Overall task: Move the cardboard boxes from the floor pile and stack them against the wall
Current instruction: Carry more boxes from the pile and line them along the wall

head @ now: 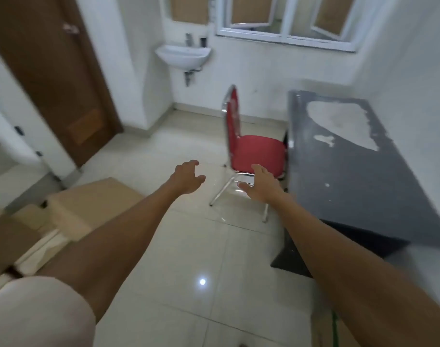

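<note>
Several tan cardboard boxes (89,204) lie in a pile on the pale tiled floor at the lower left, the nearest ones partly cut off by the frame edge. Both my arms reach forward over the bare floor. My left hand (187,176) is open with curled, spread fingers and holds nothing. My right hand (260,185) is open too, palm turned inward, empty, in front of the red chair's legs. Neither hand touches a box; the pile is to the left of my left forearm.
A red chair (256,154) with chrome legs stands ahead, beside a dark grey table (359,176) along the right wall. A white sink (182,55) hangs on the far wall under windows. A brown door (54,78) is at the left.
</note>
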Tool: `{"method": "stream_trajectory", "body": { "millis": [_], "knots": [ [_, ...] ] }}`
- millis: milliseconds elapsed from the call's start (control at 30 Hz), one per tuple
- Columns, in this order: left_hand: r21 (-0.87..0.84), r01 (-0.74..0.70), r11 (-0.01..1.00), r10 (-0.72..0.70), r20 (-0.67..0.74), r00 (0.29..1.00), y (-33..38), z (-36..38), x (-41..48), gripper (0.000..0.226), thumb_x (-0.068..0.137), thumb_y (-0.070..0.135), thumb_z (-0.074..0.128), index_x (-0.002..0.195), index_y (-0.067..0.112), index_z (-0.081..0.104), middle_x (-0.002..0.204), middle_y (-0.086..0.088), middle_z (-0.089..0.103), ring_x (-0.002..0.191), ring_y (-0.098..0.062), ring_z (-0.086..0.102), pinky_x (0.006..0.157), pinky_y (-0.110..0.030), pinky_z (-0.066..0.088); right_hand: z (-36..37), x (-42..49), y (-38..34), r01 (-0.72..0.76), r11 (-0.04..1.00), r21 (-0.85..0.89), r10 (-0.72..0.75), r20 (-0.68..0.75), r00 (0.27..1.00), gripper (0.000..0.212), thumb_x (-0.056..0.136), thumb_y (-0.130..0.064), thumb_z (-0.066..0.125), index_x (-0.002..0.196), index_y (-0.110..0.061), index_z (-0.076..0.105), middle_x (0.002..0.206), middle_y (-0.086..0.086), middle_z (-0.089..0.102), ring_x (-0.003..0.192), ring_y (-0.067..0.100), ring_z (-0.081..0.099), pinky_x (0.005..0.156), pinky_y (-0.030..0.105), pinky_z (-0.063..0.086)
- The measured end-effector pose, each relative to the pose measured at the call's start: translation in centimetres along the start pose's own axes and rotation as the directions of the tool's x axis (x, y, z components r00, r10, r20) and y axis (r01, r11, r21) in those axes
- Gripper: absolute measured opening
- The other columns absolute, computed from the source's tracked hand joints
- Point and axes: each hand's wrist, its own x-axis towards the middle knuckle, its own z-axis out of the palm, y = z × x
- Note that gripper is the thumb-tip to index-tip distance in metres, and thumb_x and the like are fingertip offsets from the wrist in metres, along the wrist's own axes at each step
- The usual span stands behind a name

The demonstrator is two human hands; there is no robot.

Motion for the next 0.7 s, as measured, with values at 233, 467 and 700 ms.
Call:
{"method": "stream_trajectory", "body": {
  "millis": [233, 467, 700],
  "knots": [
    [-0.058, 0.304, 0.951, -0.309, -0.149, 0.939, -10.6, -5.1, -8.2, 0.059, 0.094, 0.031, 0.054, 0.145, 0.011, 0.032, 0.149, -0.014, 0.036, 0.136, -0.034, 0.034, 0.110, -0.044, 0.032, 4.8, 1.7, -11.1, 0.304, 0.951, -0.062, -0.288, 0.187, 0.939, 0.079, 0.093, -0.051, 0.052, 0.151, -0.011, 0.018, 0.158, 0.005, 0.021, 0.140, 0.030, 0.029, 0.111, 0.044, 0.028],
    [-0.110, 0.551, 0.827, -0.560, -0.252, 0.789, -17.1, -7.0, -19.5, 0.059, 0.094, 0.033, 0.053, 0.145, 0.012, 0.032, 0.149, -0.013, 0.038, 0.135, -0.033, 0.036, 0.108, -0.045, 0.034, 8.9, -0.9, -19.8, 0.581, 0.813, -0.042, -0.538, 0.328, 0.777, 0.078, 0.093, -0.051, 0.051, 0.152, -0.012, 0.017, 0.157, 0.007, 0.022, 0.138, 0.031, 0.032, 0.108, 0.046, 0.029],
    [-0.188, 0.686, 0.703, -0.705, -0.305, 0.640, -20.2, -6.4, -30.0, 0.051, 0.095, 0.028, 0.053, 0.140, 0.006, 0.040, 0.142, -0.012, 0.045, 0.128, -0.035, 0.044, 0.106, -0.045, 0.037, 13.8, -5.9, -26.1, 0.718, 0.696, 0.029, -0.653, 0.441, 0.616, 0.076, 0.089, -0.053, 0.055, 0.147, -0.015, 0.024, 0.146, 0.009, 0.038, 0.124, 0.033, 0.045, 0.098, 0.046, 0.039]
  ]
}}
